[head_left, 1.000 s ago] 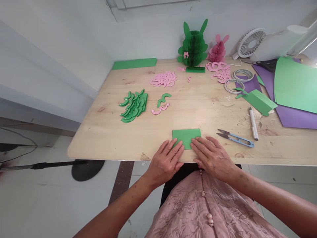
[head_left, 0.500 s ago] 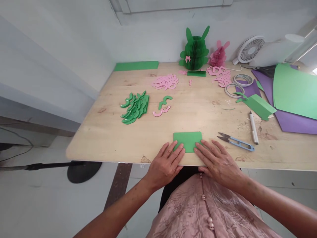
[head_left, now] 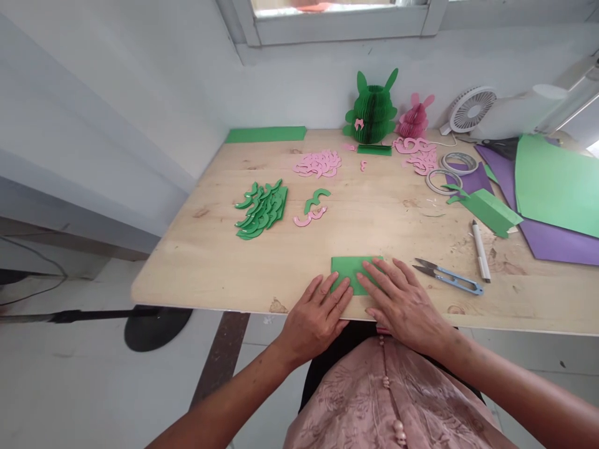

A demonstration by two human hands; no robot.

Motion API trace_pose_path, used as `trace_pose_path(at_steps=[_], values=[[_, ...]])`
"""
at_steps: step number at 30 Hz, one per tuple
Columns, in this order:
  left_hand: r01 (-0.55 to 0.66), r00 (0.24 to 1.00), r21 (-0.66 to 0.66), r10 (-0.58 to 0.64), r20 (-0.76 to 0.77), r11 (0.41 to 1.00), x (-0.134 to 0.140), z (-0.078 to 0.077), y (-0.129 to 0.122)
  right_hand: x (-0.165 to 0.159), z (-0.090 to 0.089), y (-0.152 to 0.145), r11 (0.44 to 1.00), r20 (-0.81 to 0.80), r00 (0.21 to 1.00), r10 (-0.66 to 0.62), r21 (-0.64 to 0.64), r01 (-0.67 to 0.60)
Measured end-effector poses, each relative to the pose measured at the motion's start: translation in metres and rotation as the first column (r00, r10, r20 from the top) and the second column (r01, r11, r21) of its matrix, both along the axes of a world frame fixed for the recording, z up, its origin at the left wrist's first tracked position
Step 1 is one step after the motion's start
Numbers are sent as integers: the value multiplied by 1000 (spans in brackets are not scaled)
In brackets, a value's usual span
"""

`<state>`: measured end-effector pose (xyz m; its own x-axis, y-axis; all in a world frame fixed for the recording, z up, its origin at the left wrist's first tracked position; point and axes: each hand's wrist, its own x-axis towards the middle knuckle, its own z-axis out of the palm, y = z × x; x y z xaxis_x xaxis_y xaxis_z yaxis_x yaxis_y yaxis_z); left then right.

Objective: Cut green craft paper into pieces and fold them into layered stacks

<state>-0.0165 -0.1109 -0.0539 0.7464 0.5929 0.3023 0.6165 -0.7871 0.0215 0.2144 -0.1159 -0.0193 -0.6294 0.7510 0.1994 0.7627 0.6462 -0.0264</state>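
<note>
A green folded paper point(head_left: 349, 269) lies flat near the table's front edge. My left hand point(head_left: 316, 318) rests on its lower left corner with fingers stretched out. Across the paper's right side lie the spread fingers of my right hand point(head_left: 405, 305), covering that part of it. Just to the right of that hand are blue-handled thread snips point(head_left: 452, 277), and beyond them a white marker point(head_left: 480, 252). A green scalloped strip point(head_left: 317, 199) and a pink one point(head_left: 309, 217) lie farther back on the table.
A pile of green cut pieces point(head_left: 262, 211) sits at left, pink cutouts point(head_left: 318, 163) behind. At the back stand a green paper rabbit point(head_left: 373, 112), a pink one point(head_left: 414, 118) and a small fan point(head_left: 472, 109). Tape rolls point(head_left: 459, 163) and purple sheets point(head_left: 559, 240) lie at right.
My right hand has slid up and left, farther onto the green paper. My left hand stays at the paper's left corner. The view has tilted up slightly.
</note>
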Motion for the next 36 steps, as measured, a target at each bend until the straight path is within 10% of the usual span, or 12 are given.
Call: trace_pose_path(at_steps=[36], values=[[-191, 982, -82, 191, -7, 978, 25, 9, 13, -5, -11, 0, 1000, -6, 1000, 2, -15, -2]])
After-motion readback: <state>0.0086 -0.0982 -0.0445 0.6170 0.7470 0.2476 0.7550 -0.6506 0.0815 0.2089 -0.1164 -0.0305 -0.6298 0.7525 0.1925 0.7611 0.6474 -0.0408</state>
